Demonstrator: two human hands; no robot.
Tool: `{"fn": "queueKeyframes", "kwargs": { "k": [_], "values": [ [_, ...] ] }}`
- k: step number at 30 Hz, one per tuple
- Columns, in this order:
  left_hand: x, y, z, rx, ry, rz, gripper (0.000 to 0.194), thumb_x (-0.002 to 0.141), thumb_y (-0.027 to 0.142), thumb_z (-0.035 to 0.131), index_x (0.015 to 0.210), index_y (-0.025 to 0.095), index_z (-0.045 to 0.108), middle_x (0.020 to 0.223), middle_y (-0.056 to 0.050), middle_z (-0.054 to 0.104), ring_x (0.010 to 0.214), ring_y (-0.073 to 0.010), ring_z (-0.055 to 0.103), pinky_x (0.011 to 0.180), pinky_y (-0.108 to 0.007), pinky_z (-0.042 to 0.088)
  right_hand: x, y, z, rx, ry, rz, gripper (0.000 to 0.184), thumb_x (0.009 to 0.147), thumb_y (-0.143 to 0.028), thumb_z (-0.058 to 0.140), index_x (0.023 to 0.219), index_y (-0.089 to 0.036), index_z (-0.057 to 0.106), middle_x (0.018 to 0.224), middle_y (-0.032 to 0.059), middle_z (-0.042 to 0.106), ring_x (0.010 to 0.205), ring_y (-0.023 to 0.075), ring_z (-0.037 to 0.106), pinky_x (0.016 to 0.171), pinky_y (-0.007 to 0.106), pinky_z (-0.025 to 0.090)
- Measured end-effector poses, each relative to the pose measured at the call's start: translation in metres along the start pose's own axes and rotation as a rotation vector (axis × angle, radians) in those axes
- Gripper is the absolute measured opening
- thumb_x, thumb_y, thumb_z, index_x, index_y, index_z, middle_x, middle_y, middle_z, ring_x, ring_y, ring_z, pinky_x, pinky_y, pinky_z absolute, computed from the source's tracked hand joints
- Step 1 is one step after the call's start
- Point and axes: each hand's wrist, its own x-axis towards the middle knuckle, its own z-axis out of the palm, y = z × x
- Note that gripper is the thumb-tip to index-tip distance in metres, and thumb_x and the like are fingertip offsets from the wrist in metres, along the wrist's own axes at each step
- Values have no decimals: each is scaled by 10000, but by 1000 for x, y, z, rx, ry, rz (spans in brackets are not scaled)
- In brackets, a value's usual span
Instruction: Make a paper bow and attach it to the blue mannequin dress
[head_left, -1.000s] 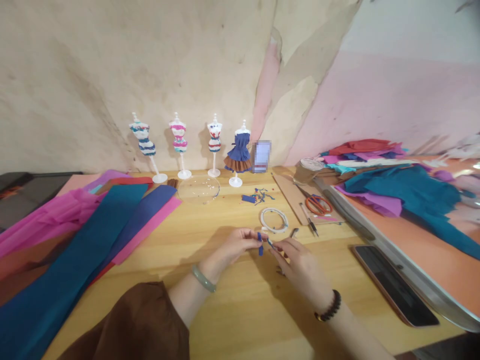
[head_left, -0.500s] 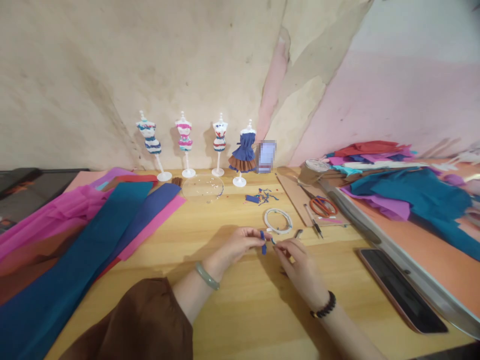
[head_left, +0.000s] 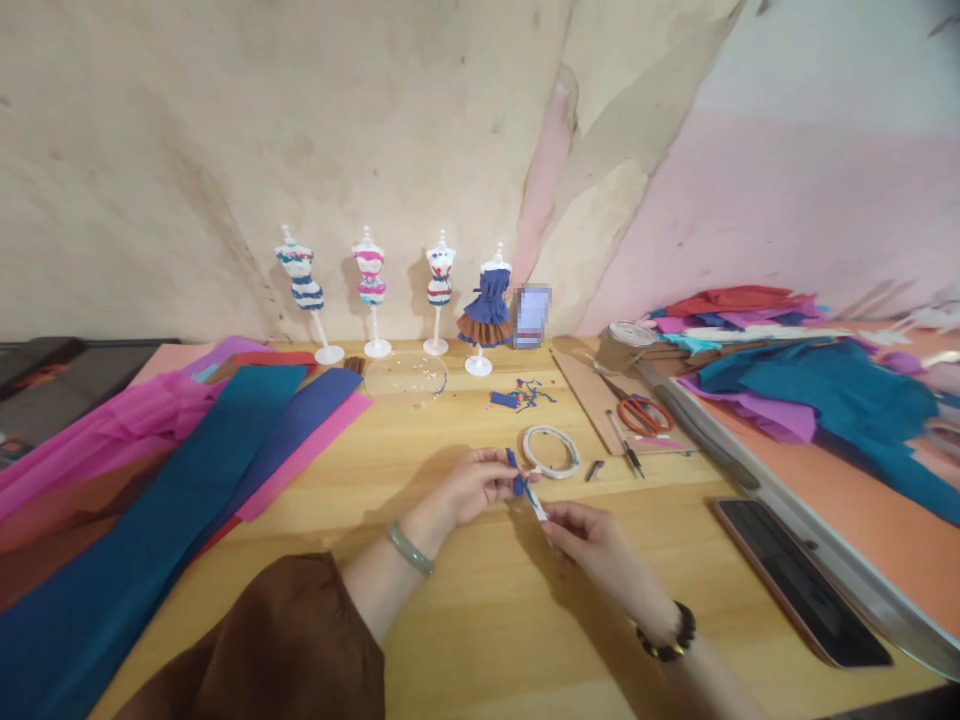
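Observation:
Over the middle of the table, my left hand (head_left: pixel 480 484) is closed, its thumb and fingers pinching a small dark blue strip (head_left: pixel 514 474) that looks like crepe paper. My right hand (head_left: pixel 589 532) is also closed, gripping a narrow white strip (head_left: pixel 535 502) with blue marks, which looks like tape. The white strip's far end meets or nearly meets the blue piece; I cannot tell if they are stuck together. Just beyond my fingers lies a thin white tape roll (head_left: pixel 551 452), flat on the table.
Several small white dress forms stand along the wall, one in a blue and brown dress (head_left: pixel 491 300). Blue scraps (head_left: pixel 529 395), scissors (head_left: pixel 645 414), a pen (head_left: pixel 625 445) and a phone (head_left: pixel 799 580) lie rightward. Coloured sheets (head_left: pixel 187 520) cover the left side.
My right hand has moved slightly down, and the white strip now shows between my hands. My left hand has shifted a little left with the blue strip. The tape roll lies slightly nearer.

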Motion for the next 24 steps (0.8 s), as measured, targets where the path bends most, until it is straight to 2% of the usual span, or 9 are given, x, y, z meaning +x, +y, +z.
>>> {"fn": "queueKeyframes", "kwargs": {
  "k": [4,6,9,13,17,19,22,24],
  "values": [
    [3,7,-8,-110,-50,-9,198,641,139,744,789,123,613,895,-82,717,927,-295,706,819,-398,525,0,-5,8,44,13,38,361,654,-482,700,803,-154,673,476,-64,499,418,89,431,424,223,362],
    [4,10,-11,-127,-65,-29,201,657,133,719,824,123,608,1005,-106,717,950,-314,701,832,-431,528,-2,-7,13,100,11,55,406,621,-454,720,889,-154,665,490,-67,527,423,100,466,434,232,390],
    [2,16,-15,-77,-76,-131,204,673,124,710,833,130,583,1087,-132,710,938,-303,707,870,-474,520,-7,-9,23,147,19,61,443,597,-402,739,956,-159,646,545,-41,609,488,137,568,511,269,475],
    [-17,32,-25,33,-71,-249,240,662,119,744,843,137,587,1043,-111,723,867,-275,724,907,-511,506,-13,-3,42,73,-32,21,290,691,-369,669,895,-163,659,603,6,659,551,173,623,549,288,506],
    [-52,48,-37,136,-18,-308,249,653,116,772,851,127,621,793,-63,714,906,-291,717,907,-502,512,-13,0,55,-258,39,-185,183,804,-289,550,847,-184,694,743,53,698,681,197,648,650,306,508],
    [-69,54,-42,170,16,-298,248,647,127,789,836,121,628,806,-76,719,931,-280,710,898,-452,522,-11,-5,60,-436,72,-294,221,846,-250,512,915,-205,718,842,64,702,751,200,657,715,312,505],
    [-88,59,-50,177,108,-207,254,628,153,817,780,114,617,892,-112,736,888,-237,715,854,-370,541,-10,-17,69,-541,14,-395,281,890,-222,473,1038,-221,712,920,76,710,795,199,673,736,298,513],
    [-96,62,-56,167,193,-148,263,627,176,824,763,118,607,865,-112,741,830,-216,718,804,-343,554,-9,-24,77,-547,-70,-465,281,908,-224,464,1030,-228,717,914,72,730,816,204,685,739,289,521]
  ]
}}
